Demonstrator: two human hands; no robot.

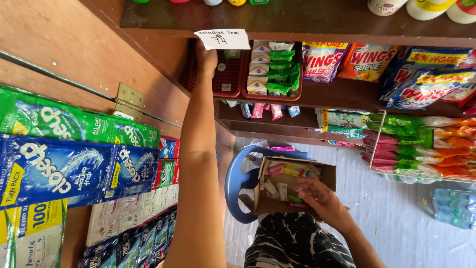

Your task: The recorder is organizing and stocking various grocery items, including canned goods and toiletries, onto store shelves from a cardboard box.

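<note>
Toothpaste sachet strips (74, 159) hang nearest me on the far left, green ones above blue ones, with more dark strips below them against the wooden wall (74, 44). Just right of them my left arm stretches up to the shelf, and my left hand (206, 58) reaches into a red basket (229, 74) under a white paper tag (222, 38); its fingers are hidden inside the basket, so I cannot tell whether that grip is closed on anything. Beside it sits a second red basket (272, 94) holding small white boxes (258, 72) and green packets (282, 69).

Below, a blue plastic chair (237, 183) carries an open cardboard box (297, 188) of mixed small packets, resting near my lap. My right hand (320, 198) lies at the box's front edge, fingers curled loosely down among the packets; I cannot tell if the grip has one.

Further right, detergent pouches (347, 62) stand on the shelf, and a wire rack (421, 149) holds green, pink and orange sachets. Clear bottles (453, 206) lie at the far right on the pale floor.
</note>
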